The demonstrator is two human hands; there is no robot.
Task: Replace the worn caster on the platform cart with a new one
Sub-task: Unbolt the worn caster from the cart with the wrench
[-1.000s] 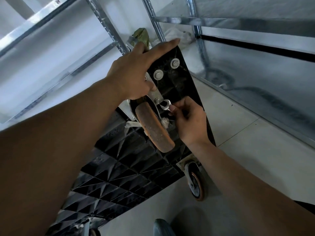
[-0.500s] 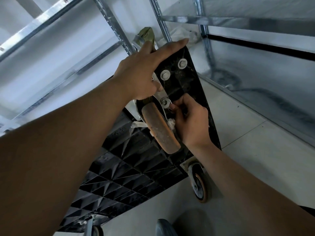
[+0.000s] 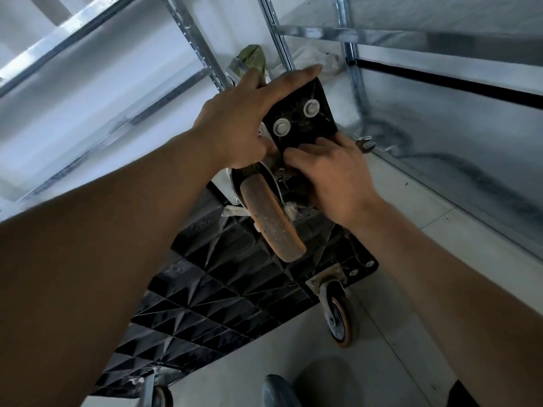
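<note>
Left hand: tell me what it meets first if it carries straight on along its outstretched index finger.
Probably the crumpled clear plastic bag just past its fingertip, beyond the top edge of the platform cart that the left hand grips; depth is unclear.

Nothing legible on the cart [image 3: 223,292], the caster [image 3: 273,221] (worn, orange tread) or the shelving [image 3: 191,36]; no numbers either.

head cam | faces forward-down | close over upturned cart [image 3: 223,292]
</note>
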